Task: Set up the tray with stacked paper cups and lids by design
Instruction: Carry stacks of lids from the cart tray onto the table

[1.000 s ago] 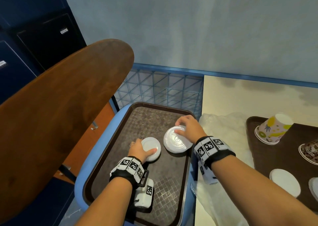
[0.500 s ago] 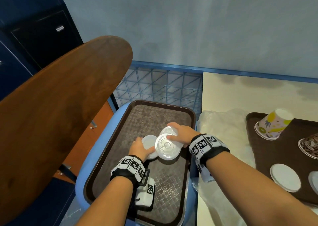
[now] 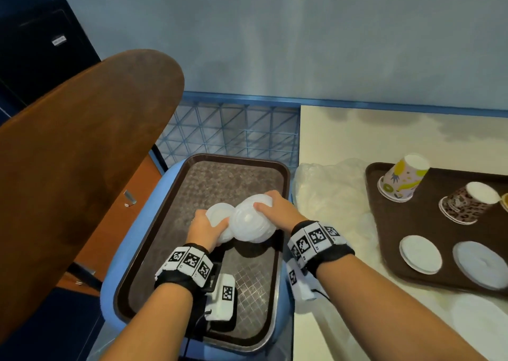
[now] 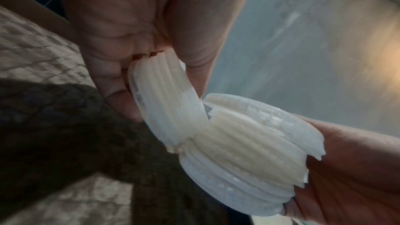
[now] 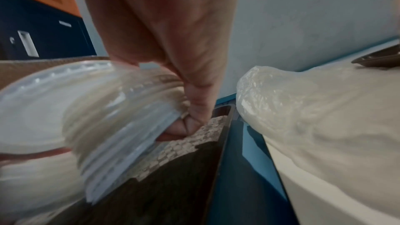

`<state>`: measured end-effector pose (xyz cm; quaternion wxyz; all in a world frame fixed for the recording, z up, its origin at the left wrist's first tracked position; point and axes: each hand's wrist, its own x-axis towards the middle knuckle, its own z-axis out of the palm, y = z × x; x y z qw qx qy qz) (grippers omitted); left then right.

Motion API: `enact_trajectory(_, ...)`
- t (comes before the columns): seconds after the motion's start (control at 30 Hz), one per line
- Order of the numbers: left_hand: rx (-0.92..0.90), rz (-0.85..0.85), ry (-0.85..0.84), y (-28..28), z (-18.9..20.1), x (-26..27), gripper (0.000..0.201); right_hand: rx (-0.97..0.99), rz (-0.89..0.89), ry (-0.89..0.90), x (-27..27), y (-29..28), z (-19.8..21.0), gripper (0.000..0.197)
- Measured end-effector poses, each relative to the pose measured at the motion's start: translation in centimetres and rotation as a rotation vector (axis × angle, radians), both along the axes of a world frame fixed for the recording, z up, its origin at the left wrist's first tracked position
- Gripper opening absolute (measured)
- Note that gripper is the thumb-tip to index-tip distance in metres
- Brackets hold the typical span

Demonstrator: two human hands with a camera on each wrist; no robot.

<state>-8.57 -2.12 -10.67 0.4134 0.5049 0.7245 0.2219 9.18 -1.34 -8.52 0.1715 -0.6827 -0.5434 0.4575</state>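
Both hands work above the near tray, which sits on a blue seat at 9 o'clock of the table. The left hand pinches a small stack of white lids by its edge, thumb on top and fingers beneath; the left wrist view confirms several nested rims held between thumb and fingers. The right hand grips a larger lid stack, fingers curled over its far rim.

Change noted: one second ago both stacks lay flat and apart on the tray mat, a hand on each. Half a second ago the right stack had been lifted and overlapped the left. Now both are raised clear of the mat, tilted, and touching edge to edge, with a shadow visible beneath them.

Assessment: the lids appear to be either merging into one stack or leaving together for the second tray at 3 o'clock, where two upturned paper cups, a floral cup and a leopard-print cup, stand behind two lid piles. Which of the two is intended cannot be told.

Risk: the nested rims in both grips are fanned unevenly and could slip apart.
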Motion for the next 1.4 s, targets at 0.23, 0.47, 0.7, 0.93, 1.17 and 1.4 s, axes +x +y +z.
enact_trajectory(0.23,0.134,-0.07,-0.172,-2.5,3.0,4.2,0.045,0.103,-0.25,0.25,5.0,-6.6,2.4,0.043)
enact_trajectory(0.47,0.128,-0.253,-0.388,-9.0,5.5,13.5,0.033,0.144,-0.444,0.433,14.8,-17.0,4.9,0.032)
enact_trajectory(0.7,-0.051,-0.358,-0.496,-17.2,5.4,20.3,0.037,0.078,-0.486,0.501,24.6,-28.2,5.3,0.019)
enact_trajectory(0.93,-0.176,-0.52,-0.391,-23.2,3.2,23.8,0.075,-0.05,-0.413,0.408,30.3,-34.0,2.2,0.022)
enact_trajectory(1.17,-0.273,-0.53,-0.21,-26.9,0.9,26.4,0.029,-0.171,-0.325,0.322,31.7,-35.5,-0.8,0.027)
enact_trajectory(1.4,-0.154,-0.501,-0.037,-26.6,-0.2,27.6,0.029,-0.037,-0.416,0.312,30.4,-35.0,-2.6,0.031)
